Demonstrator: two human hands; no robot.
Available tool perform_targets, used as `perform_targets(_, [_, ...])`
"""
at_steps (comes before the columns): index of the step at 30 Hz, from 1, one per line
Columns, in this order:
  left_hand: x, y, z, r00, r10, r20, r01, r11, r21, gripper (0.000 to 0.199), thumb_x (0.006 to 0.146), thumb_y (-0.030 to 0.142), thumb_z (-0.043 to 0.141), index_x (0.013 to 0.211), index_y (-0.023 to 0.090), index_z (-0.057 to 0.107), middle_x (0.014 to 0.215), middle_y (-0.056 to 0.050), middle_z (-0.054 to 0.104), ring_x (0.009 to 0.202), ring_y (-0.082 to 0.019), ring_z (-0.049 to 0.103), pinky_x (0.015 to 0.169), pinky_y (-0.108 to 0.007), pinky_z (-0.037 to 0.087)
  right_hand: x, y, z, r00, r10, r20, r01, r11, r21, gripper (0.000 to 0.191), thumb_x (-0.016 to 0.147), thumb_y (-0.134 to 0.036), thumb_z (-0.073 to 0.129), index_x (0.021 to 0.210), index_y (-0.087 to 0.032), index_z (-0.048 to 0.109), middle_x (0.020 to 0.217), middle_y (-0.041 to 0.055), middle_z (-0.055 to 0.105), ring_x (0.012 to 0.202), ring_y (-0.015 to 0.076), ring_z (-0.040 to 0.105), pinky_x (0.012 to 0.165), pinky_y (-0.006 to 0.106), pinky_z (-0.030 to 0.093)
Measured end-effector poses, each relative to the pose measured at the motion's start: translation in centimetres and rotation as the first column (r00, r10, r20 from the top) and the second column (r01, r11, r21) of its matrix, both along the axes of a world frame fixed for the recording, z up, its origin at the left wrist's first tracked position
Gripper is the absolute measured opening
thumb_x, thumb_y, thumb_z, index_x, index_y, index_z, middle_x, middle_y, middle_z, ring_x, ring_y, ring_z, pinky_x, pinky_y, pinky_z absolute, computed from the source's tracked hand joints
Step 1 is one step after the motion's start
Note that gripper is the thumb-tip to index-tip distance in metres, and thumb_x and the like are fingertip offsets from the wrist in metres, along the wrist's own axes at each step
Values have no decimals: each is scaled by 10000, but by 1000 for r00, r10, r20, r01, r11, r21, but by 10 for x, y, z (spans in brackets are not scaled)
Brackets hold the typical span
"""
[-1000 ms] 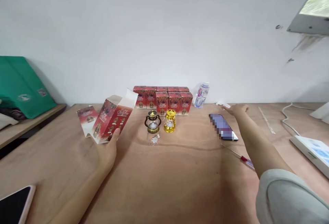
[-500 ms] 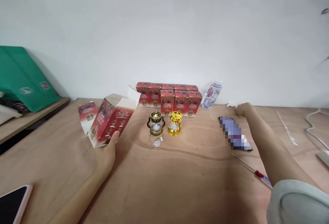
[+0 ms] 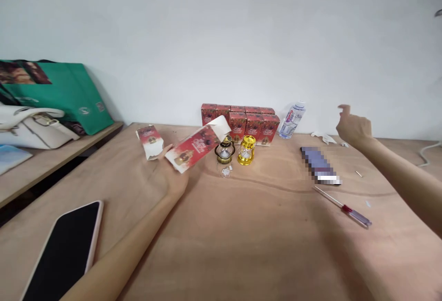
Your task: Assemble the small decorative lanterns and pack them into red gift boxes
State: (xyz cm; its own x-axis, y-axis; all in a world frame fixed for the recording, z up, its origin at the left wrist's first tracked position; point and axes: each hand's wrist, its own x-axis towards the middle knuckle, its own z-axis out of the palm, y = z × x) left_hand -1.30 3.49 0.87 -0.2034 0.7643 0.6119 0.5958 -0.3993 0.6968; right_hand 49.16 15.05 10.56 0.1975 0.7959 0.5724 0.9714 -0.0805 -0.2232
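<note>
My left hand (image 3: 174, 176) grips a red Christmas gift box (image 3: 193, 149), tilted, with its white flap standing open at the upper right. Beside it on the table lies a torn red and white piece of box card (image 3: 150, 140). Just right of the box stand a dark bronze mini lantern (image 3: 224, 151) and a gold mini lantern (image 3: 246, 152). My right hand (image 3: 354, 126) hangs above the table at the right, a finger stretched out and nothing visible in it. White paper scraps (image 3: 324, 138) lie on the table close to it.
Several closed red boxes (image 3: 253, 126) and a clear bottle (image 3: 292, 120) stand by the wall. A phone (image 3: 319, 165) and a screwdriver (image 3: 345, 207) lie at right. Another phone (image 3: 65, 250) lies at left. Bags, one green (image 3: 83, 89) and one white (image 3: 31, 130), rest on a side ledge.
My right hand has come up off the table by the white scraps. My left hand has turned the gift box and brought it nearer the lanterns. The view has swung left.
</note>
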Motion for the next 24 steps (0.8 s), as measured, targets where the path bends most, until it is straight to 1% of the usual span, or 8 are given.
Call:
perform_targets(3, [5, 0, 2, 998, 43, 45, -51, 977, 209, 577, 747, 302, 698, 1224, 266, 376, 1177, -57, 534, 1185, -271, 494, 1041, -476, 398, -62, -46, 12, 984, 128, 123, -143, 982, 125, 677, 878, -189, 484, 1479, -44, 209, 1417, 336, 397, 1210, 325, 547, 911, 473, 421])
perform_targets(6, [14, 2, 11, 999, -12, 42, -4, 934, 358, 580, 755, 347, 706, 1230, 263, 385, 1154, -56, 497, 1081, -230, 536, 947, -426, 462, -130, -96, 8, 859, 395, 324, -486, 829, 276, 790, 862, -371, 576, 1483, -110, 162, 1494, 275, 324, 1393, 330, 334, 1071, 508, 339])
perform_targets(8, [21, -1, 24, 998, -6, 67, -28, 867, 497, 613, 725, 398, 736, 1220, 270, 399, 1123, -53, 503, 1028, -220, 555, 892, -404, 485, -171, -126, 3, 733, 541, 412, -662, 706, 252, 806, 836, -502, 588, 1475, -245, 168, 1527, 189, 306, 1393, 351, 326, 1061, 590, 326])
perform_targets(11, [30, -18, 57, 991, -71, -111, 120, 838, 533, 606, 734, 395, 738, 1231, 262, 417, 1153, -72, 536, 1061, -226, 560, 889, -386, 486, -219, -160, 3, 672, 637, 378, -734, 639, 228, 752, 804, -548, 612, 1433, -329, 264, 1539, 104, 310, 1414, 362, 288, 1087, 615, 270])
perform_targets(14, [38, -49, 99, 887, -249, -389, 401, 833, 381, 591, 751, 343, 725, 1265, 256, 446, 1191, -76, 562, 1083, -228, 566, 904, -381, 487, -248, -179, 12, 650, 696, 306, -760, 595, 260, 753, 794, -495, 625, 1425, -271, 282, 1465, 129, 419, 1350, 355, 380, 1085, 581, 282])
perform_targets(17, [40, -84, 135, 771, -406, -490, 523, 843, 124, 727, 725, 341, 743, 1371, 271, 417, 1333, -94, 522, 1191, -268, 525, 951, -407, 482, -258, -188, 22, 637, 746, 192, -767, 589, 256, 655, 775, -364, 621, 1360, -225, 360, 1302, 132, 563, 1161, 318, 536, 990, 500, 392])
perform_targets(20, [38, -106, 156, 738, -553, -387, 588, 808, -32, 671, 761, 365, 707, 1375, 289, 449, 1387, -74, 514, 1167, -256, 564, 920, -381, 515, -257, -193, 35, 651, 747, 132, -751, 610, 254, 541, 732, -220, 603, 1250, -233, 446, 1212, 97, 604, 1094, 294, 545, 920, 446, 423])
perform_targets(24, [39, -112, 160, 837, -526, -152, 531, 847, -11, 408, 834, 367, 612, 1221, 243, 585, 1189, -60, 637, 899, -174, 671, 755, -296, 570, -256, -200, 53, 638, 742, 206, -769, 598, 226, 518, 706, -93, 537, 1193, -257, 474, 1191, 72, 594, 1165, 291, 486, 983, 458, 372])
